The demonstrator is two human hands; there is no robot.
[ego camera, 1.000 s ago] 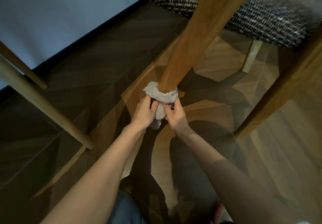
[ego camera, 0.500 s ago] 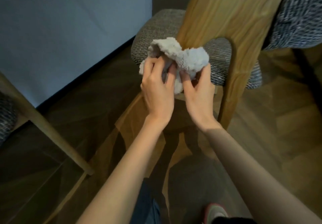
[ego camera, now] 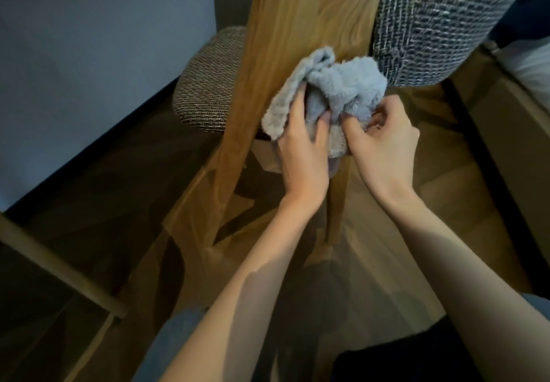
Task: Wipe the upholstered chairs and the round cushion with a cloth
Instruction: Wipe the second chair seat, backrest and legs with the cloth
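A fluffy pale grey-blue cloth [ego camera: 342, 90] is bunched up in front of the wooden back post [ego camera: 297, 39] of an upholstered chair. My left hand [ego camera: 300, 155] grips the cloth's left side, fingers reaching up into its folds. My right hand [ego camera: 384, 146] pinches the right side with curled fingers. The chair's woven grey backrest [ego camera: 446, 33] spreads to the upper right, and its round woven seat [ego camera: 208, 84] shows left of the post. The chair's rear leg [ego camera: 337, 203] drops between my wrists.
A pale blue-grey wall [ego camera: 89, 54] with a dark skirting runs along the left. Another chair's slanted wooden leg [ego camera: 59, 265] crosses the lower left. Herringbone wood floor [ego camera: 431, 203] lies below. Something white [ego camera: 532, 75] shows at the right edge.
Both hands lifted the cloth from the bottom of the chair leg up to the wide back post. The view rose and came closer, and the cloth has been rebunched between the hands.
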